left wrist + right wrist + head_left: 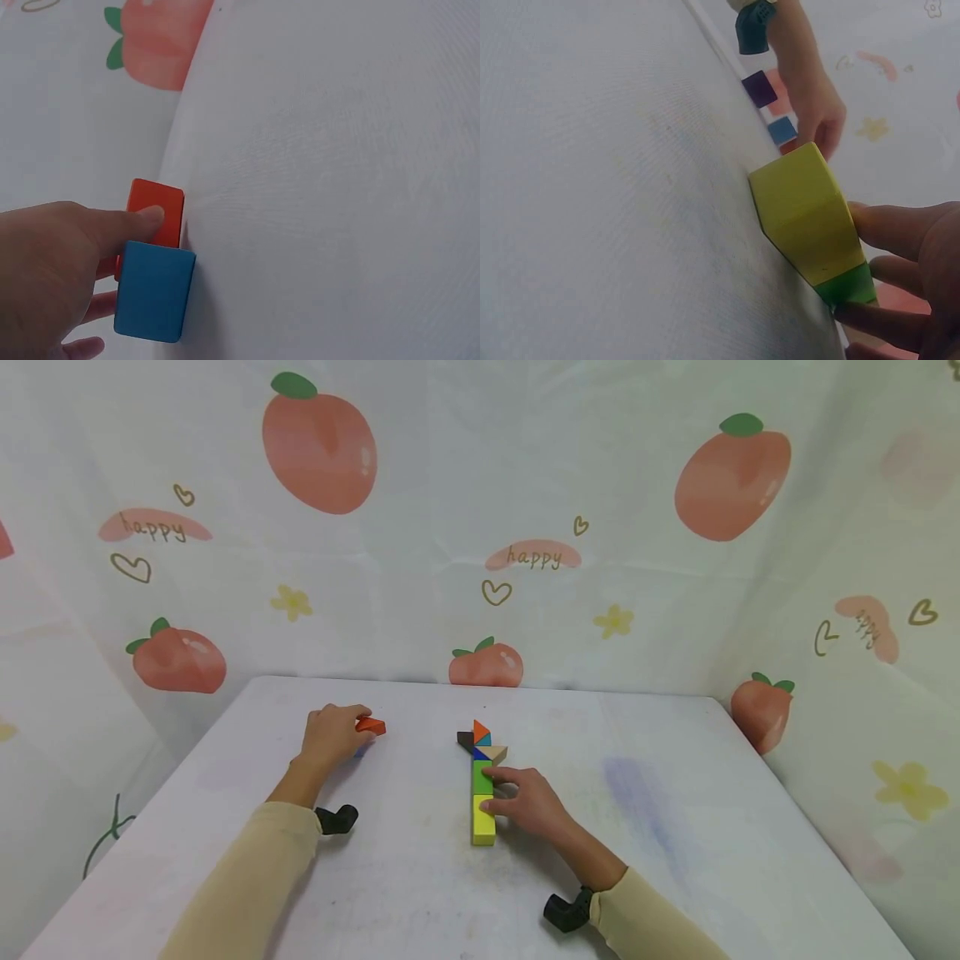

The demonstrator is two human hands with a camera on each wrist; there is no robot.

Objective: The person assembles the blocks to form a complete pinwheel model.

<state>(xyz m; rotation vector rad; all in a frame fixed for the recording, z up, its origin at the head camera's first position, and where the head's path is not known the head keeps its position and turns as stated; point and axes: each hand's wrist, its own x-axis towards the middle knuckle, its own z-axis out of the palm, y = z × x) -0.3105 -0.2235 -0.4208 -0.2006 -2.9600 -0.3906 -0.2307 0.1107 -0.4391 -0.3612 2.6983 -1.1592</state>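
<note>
My left hand [333,735] pinches an orange block [166,196] at the table's far left, its thumb flat on one face. Close beside it, under the hand, stands a blue block [154,292], overlapping the orange one in the left wrist view. At the centre, my right hand [528,802] rests its extended fingers against a row of blocks, touching the green block [482,779] and the yellow block [483,827]. Beyond the green block lie a dark blue triangle [480,754], a tan triangle [495,753], a black piece [466,741], a teal triangle [483,740] and an orange triangle [480,731].
A dark purple block [760,89] appears near the left hand in the right wrist view. The white table [420,893] runs back to a printed cloth [420,593], which also hangs along both sides. A green cord [112,828] shows beyond the left edge.
</note>
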